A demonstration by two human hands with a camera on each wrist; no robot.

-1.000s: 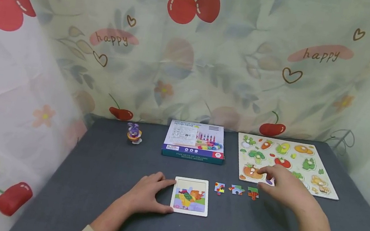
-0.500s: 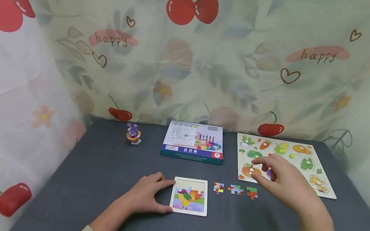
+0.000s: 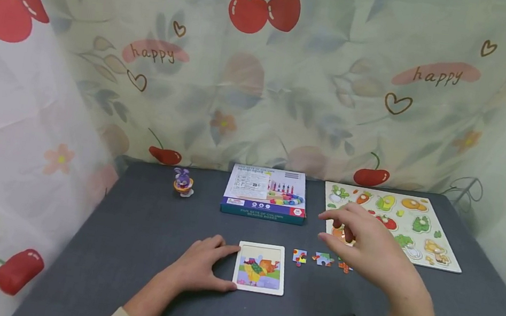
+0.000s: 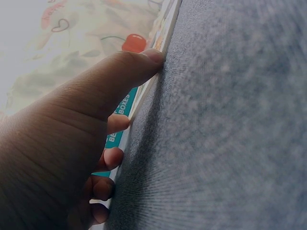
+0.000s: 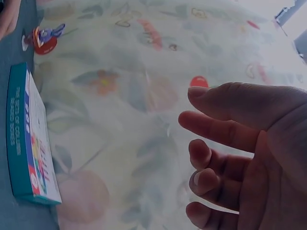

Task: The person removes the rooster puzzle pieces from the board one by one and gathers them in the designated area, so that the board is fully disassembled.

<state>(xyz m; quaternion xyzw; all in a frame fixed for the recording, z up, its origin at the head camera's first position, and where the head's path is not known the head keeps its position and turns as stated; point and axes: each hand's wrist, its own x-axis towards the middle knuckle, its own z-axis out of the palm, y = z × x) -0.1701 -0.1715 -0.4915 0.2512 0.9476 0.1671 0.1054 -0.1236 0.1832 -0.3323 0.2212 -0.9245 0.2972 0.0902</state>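
In the head view, my left hand (image 3: 201, 264) rests at the left side of a small white-framed jigsaw puzzle (image 3: 284, 270). Its index finger touches the upper left corner and its thumb the lower left corner; the left wrist view shows the thumb on the frame's edge. A chicken picture fills the lower part of the frame, while the strip above is plain. Three loose jigsaw pieces lie right of it: one piece (image 3: 299, 257), a middle piece (image 3: 323, 259) and a partly hidden piece (image 3: 344, 266). Above them hovers my right hand (image 3: 371, 250), fingers loosely bent, holding nothing.
A vegetable puzzle board (image 3: 442, 228) lies at the back right, partly behind my right hand. A flat boxed set (image 3: 265, 195) sits at the back centre, and a small purple figurine (image 3: 183, 182) stands left of it. Patterned cloth (image 3: 261, 100) hangs behind the dark tabletop (image 3: 135, 233).
My right hand has lifted away from the vegetable board and moved left, over the loose pieces. My left hand stays at the puzzle frame.
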